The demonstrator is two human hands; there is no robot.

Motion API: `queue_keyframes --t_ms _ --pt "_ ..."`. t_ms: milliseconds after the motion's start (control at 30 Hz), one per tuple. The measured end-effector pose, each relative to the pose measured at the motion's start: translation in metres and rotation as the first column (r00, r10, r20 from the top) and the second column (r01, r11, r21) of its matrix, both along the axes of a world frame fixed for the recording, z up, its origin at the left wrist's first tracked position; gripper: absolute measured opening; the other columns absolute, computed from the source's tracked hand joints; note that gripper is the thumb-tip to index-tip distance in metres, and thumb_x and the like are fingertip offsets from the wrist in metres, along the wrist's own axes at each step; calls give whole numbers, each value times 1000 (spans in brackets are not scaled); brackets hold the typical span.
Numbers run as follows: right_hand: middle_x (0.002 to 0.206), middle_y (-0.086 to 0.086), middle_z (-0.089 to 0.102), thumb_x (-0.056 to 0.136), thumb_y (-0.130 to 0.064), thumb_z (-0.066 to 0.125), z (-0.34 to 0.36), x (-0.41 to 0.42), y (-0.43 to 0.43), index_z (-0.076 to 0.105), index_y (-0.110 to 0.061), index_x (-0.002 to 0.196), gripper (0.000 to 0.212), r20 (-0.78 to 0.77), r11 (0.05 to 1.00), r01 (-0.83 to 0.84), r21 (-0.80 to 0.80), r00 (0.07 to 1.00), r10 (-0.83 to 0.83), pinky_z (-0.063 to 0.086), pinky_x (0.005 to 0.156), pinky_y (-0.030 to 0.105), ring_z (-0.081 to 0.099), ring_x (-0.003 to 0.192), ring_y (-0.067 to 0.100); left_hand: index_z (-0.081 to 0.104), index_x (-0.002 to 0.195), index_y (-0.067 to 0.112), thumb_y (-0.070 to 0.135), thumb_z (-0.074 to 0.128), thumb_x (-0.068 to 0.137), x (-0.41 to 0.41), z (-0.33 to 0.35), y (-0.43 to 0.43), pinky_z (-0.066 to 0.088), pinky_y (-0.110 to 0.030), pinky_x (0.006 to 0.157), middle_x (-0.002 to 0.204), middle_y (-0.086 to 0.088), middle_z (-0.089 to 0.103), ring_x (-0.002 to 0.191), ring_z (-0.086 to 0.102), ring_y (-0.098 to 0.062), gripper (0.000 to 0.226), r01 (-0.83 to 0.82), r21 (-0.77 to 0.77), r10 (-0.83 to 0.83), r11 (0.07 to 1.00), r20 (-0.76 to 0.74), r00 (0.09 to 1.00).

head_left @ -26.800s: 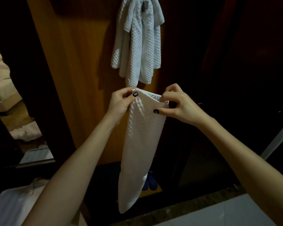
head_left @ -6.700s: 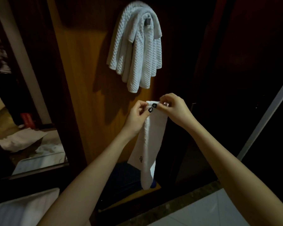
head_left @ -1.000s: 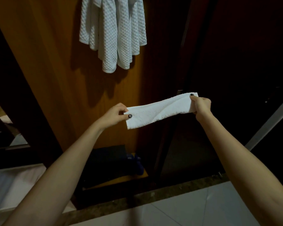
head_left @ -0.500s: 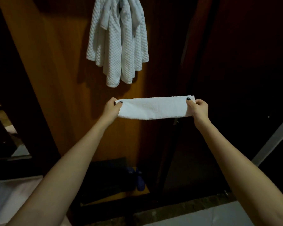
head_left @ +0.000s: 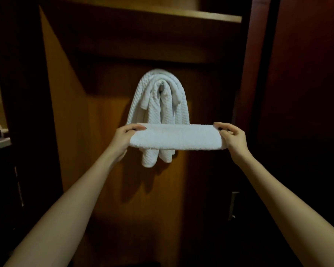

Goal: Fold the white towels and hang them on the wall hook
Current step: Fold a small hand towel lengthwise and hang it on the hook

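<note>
The left hand [head_left: 123,138] and right hand [head_left: 232,138] each keep a grip on one end of the folded towel [head_left: 175,137], level before the hung towels [head_left: 158,110]; the wall hook [head_left: 161,87] shows above.

Waffle towels [head_left: 155,110] over wall hook [head_left: 162,86] (metal)

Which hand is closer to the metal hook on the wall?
Left. The left hand is below the hook, slightly to its left; the right hand is below and farther out to its right. Both grip the folded towel.
</note>
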State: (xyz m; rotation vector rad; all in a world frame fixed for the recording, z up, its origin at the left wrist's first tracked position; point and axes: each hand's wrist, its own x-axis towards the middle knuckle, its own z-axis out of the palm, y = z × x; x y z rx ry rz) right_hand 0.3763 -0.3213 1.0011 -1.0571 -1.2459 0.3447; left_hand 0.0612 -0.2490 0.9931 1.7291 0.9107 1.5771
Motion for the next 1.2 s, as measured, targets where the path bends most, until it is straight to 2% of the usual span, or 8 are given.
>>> queue_keyframes --t_ms 133,233,333,633,833,967,1067,1200 --pt "106 4 65 92 1 44 48 -6 41 71 -12 90 30 -26 998 -55 -9 998 55 50 68 25 59 98 18 65 91 16 2 43 95 -10 47 32 49 -14 57 100 -6 61 74 61 -1 26 66 -23 -65 998 42 997" --pt "109 2 61 94 -2 45 76 -7 73 67 -6 107 26 -7 989 -146 -16 989 146 54 73 30 59 99 19 62 102 17 5 51 93 -17 73 64 48 -23 59 95 -7 59 73 55 -12 18 112 -10 -112 994 3 994" --pt "104 -1 63 94 -5 53 107 -12 110 61 -2 124 31 44 982 -189 4 981 188 56 78 26 63 94 14 63 98 20 6 54 92 -19 104 99 46 -26 66 92 -1 62 76 56 -11 18 88 38 -91 995 95 991" --pt "102 14 63 93 -2 56 211 -24 221 62 1 122 30 -100 979 -190 68 975 196 52 63 22 62 83 17 63 97 16 4 52 93 -15 204 207 49 -24 69 91 -6 64 78 62 -14 17 133 79 -150 988 288 946" --pt "100 11 64 93 -5 60 198 -24 265 65 3 113 22 -249 970 -214 -113 952 180 53 64 25 62 87 17 52 124 -10 -1 51 92 -15 194 243 49 -31 88 112 -21 59 106 58 -27 33 180 -85 -145 980 314 938" --pt "92 10 65 94 -3 57 180 -29 275 66 1 109 18 -291 964 -227 -136 939 180 53 54 21 63 82 17 59 111 -6 -4 54 89 -11 177 242 50 -31 87 94 -15 66 92 62 -23 22 245 -126 -184 961 368 912" --pt "89 12 65 93 1 56 160 -32 276 67 3 106 18 -331 946 -270 -182 922 199 51 58 23 62 78 17 61 111 -10 -5 56 86 -5 153 235 48 -37 98 105 -21 64 100 61 -27 25 310 -212 -215 927 377 901" --pt "74 11 61 86 8 54 135 -34 269 70 4 86 16 -291 930 -287 -227 932 217 49 53 24 58 66 16 66 89 -1 -6 56 87 6 132 221 56 -18 67 73 -6 71 66 67 -8 12 350 -263 -209 899 444 871"
